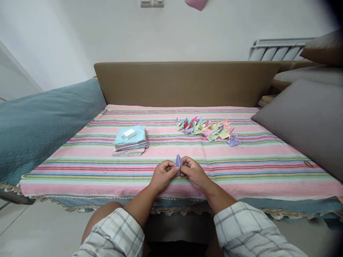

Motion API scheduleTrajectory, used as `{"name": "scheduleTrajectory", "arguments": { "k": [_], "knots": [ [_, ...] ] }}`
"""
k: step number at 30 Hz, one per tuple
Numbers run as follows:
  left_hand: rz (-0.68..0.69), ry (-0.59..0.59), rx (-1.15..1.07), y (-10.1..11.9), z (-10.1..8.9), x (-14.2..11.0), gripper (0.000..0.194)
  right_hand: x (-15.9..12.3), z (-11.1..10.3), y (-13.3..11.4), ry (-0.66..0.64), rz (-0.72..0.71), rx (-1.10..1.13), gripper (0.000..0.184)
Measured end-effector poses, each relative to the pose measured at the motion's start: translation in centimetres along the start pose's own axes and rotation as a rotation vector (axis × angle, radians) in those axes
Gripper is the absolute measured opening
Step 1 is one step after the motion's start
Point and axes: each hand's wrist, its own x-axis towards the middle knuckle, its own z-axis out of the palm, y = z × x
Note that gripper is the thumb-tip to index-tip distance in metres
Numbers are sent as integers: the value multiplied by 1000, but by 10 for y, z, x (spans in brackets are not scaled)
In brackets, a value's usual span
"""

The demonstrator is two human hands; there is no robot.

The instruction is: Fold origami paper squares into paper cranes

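A small piece of purple folded paper (178, 161) stands upright between my two hands, above the front part of the striped cloth. My left hand (164, 175) pinches its left side between thumb and fingers. From the right, my right hand (193, 172) closes thumb and fingers on its other edge. Beyond my hands lies a group of folded paper cranes (213, 134) in several colours. To the left, a stack of square paper sheets (130, 148) has a light blue sheet on top, and a white charger plug (129, 134) rests on it.
The striped cloth (80, 157) covers the sofa seat. Behind it rises a brown backrest (184, 84). A blue-covered armrest (53, 114) bounds the left, and a grey cushion (308, 121) leans at the right. A small brown object (308, 164) lies near the cushion.
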Motion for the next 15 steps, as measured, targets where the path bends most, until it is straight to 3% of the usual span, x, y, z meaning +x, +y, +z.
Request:
{"name": "scheduleTrajectory", "arguments": {
  "k": [7,15],
  "knots": [
    [-1,-20,-15,4,6,-4,36,-1,-1,6,-19,1,-2,19],
    [104,128,162,4,7,-3,35,-2,-2,11,-104,-38,51,22]
  ]
}}
